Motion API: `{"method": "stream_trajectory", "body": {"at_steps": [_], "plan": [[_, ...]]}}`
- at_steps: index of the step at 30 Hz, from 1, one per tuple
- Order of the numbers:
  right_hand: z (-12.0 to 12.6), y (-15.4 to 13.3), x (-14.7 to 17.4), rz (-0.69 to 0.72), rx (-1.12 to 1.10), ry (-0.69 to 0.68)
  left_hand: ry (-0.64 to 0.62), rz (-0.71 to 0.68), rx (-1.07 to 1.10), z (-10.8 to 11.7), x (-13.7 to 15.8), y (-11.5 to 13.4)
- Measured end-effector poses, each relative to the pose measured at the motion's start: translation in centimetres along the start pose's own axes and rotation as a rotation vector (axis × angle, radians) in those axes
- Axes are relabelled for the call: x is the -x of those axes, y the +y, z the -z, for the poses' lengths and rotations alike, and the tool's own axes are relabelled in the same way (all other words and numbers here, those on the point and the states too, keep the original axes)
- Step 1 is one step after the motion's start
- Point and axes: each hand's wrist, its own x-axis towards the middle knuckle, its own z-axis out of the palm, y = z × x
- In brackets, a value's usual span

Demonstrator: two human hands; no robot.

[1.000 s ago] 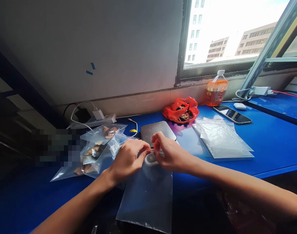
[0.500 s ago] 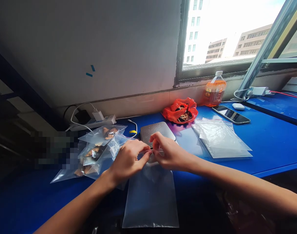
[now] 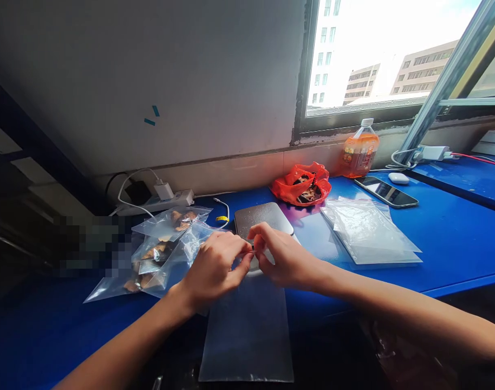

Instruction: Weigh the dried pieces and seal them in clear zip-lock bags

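Clear bag (image 3: 247, 336) hangs from my left hand (image 3: 219, 262) and right hand (image 3: 288, 257), on the near side of the silver plate (image 3: 266, 212); each grip pinches its top edge. Working that edge well likely calls for light, even fingertip pressure, without tugging the thin film.

The scene is viewed from the person's head, forward and down over the glossy blue desk (image 3: 446, 238). The translucent, flat plastic bag (image 3: 247, 330) is framed close by, low centre; the plain grey wall (image 3: 215, 81) and bright, dark-framed window (image 3: 377, 49) are seen beyond, the window at upper right.
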Motion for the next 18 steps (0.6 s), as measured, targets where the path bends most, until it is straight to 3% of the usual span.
{"method": "stream_trajectory", "body": {"at_steps": [6, 12, 15, 18], "plan": [[0.5, 0.4, -0.1, -0.06, -0.003, 0.013, -0.001, 0.043, 0.04, 0.4, -0.3, -0.2], [-0.4, 0.3, 0.4, 0.046, 0.108, 0.034, 0.021, 0.005, 0.008, 0.4, 0.0, 0.2], [-0.6, 0.3, 0.4, 0.076, 0.068, 0.037, 0.021, -0.017, -0.011, 0.4, 0.0, 0.3], [0.0, 0.1, 0.1, 0.013, -0.014, 0.044, -0.001, 0.007, 0.007, 0.6, -0.1, 0.1]]}}
